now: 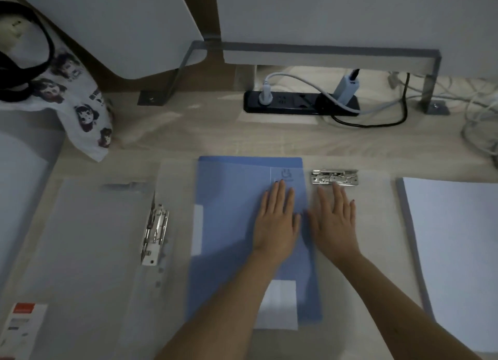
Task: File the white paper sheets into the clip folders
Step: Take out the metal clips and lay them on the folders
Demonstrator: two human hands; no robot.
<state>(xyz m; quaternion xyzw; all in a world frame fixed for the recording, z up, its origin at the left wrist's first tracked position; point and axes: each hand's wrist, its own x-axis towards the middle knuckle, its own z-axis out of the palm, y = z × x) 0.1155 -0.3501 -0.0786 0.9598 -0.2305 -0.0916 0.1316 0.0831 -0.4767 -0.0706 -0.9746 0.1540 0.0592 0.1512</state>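
A blue folder cover (pixel 231 224) lies flat in the middle of the desk, and my left hand (pixel 276 219) rests palm down on its right part. My right hand (pixel 334 222) lies flat beside it on the translucent folder panel (pixel 377 224), fingertips just below a metal clip (pixel 335 177). Both hands hold nothing. A stack of white paper sheets (pixel 455 251) sits at the right. At the left lies an open translucent clip folder (pixel 80 251) with its metal clip (pixel 155 233) along the spine. A white sheet corner (pixel 280 303) shows under the blue cover.
A black power strip (pixel 301 103) with plugs and cables sits at the back of the desk. A printed fabric bag (pixel 80 100) lies at the back left. Monitor stands and white panels rise behind. A product label (pixel 23 324) shows at the front left.
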